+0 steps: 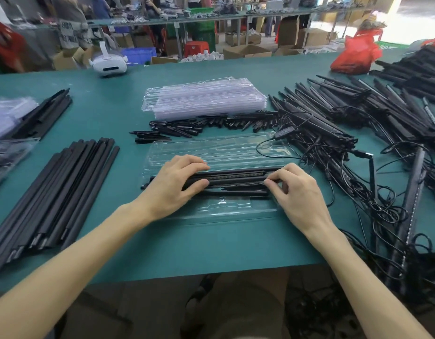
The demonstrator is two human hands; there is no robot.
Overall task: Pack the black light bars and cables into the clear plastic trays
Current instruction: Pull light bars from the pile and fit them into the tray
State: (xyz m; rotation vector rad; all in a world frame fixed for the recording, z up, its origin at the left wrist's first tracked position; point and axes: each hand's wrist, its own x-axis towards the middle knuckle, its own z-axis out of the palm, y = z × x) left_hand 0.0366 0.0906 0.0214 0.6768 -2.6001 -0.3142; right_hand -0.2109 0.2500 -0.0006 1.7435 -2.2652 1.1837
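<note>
Teal mat (211,243), ribbed clear tray (223,152), matte bars (236,179)

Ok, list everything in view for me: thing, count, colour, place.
tray: one, clear, open, front centre
bar: one, black, in the tray
tray stack: one, clear, behind centre
spikes: many, black, between stack and tray
bars with cables: pile, black, right
strips: two piles, black, left
bags: several, clear, far left
headset: one, white, back left
red bag: one, back right
boxes: several, brown, background floor
table: one, green
left hand: grips bar's left part
right hand: grips bar's right end
</note>
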